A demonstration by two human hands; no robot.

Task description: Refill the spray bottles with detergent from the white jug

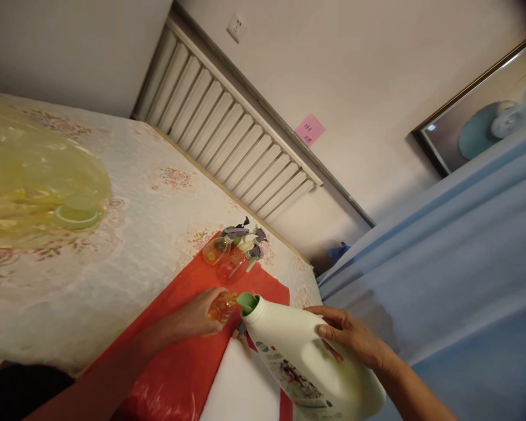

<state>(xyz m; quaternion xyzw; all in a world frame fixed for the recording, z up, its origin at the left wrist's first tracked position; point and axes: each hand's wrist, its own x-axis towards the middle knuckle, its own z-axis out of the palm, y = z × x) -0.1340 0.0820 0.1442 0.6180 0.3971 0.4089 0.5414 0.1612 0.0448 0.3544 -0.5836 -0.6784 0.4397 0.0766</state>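
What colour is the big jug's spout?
The spout is green, clearest in the head view.

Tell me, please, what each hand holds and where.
Left hand holds a clear bottle around its body; right hand, a pale jug by its handle.

1 head view — forward-down, tilted, close above left hand (204,313), right hand (355,339).

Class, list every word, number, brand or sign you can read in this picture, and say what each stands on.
No text can be read with certainty.
Pink note: handwriting in two short lines, too small and blurred to read.
Label on the pale jug: print too small and blurred to read.
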